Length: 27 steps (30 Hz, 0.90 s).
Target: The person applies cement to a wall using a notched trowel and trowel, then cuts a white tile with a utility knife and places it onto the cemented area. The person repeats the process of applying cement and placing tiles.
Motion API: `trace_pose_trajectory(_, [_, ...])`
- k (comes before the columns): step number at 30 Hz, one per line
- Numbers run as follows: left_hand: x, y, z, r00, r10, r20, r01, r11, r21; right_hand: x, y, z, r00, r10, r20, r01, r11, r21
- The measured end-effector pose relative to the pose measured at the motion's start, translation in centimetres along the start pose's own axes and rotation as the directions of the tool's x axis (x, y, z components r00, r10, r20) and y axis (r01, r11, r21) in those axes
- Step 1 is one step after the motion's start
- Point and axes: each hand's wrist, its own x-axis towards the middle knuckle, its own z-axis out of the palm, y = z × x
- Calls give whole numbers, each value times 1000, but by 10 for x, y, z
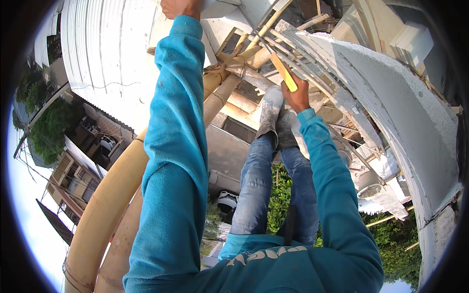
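Observation:
My right hand (296,94) is closed around the yellow handle (284,72) of a tool with a thin, dark metal part pointing up and left; its exact kind I cannot make out. The tool lies over bamboo poles and beside the grey concrete wall. My left arm stretches far forward, and my left hand (181,8) shows only in part at the top edge, close to a pale grey slab edge (219,9). Its fingers are cut off from view. Below my right hand, my dusty boots (271,110) are on the bamboo framework.
Thick bamboo poles (110,207) run up the left and meet at a tied joint (222,68). A curved-looking concrete wall (391,93) rises on the right. White corrugated roofing (105,53) lies upper left. Far below are a vehicle (227,201), green bushes (279,195) and a bucket (369,184).

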Motion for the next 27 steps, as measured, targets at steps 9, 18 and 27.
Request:
trace_pose_trajectory(9, [19, -17, -23, 997, 31, -72, -42, 987, -153, -83, 7, -40, 1000, -1, -13, 3, 987, 158])
trace_pose_trajectory(18, [-44, -80, -74, 981, -30, -190, -54, 904, -424, -55, -37, -54, 987, -151, 52, 153, 987, -53])
trace_pose_trajectory(27, [-186, -109, -149, 948, 27, -318, -87, 981, -175, 22, -126, 29, 963, -248, 110, 205, 931, 302])
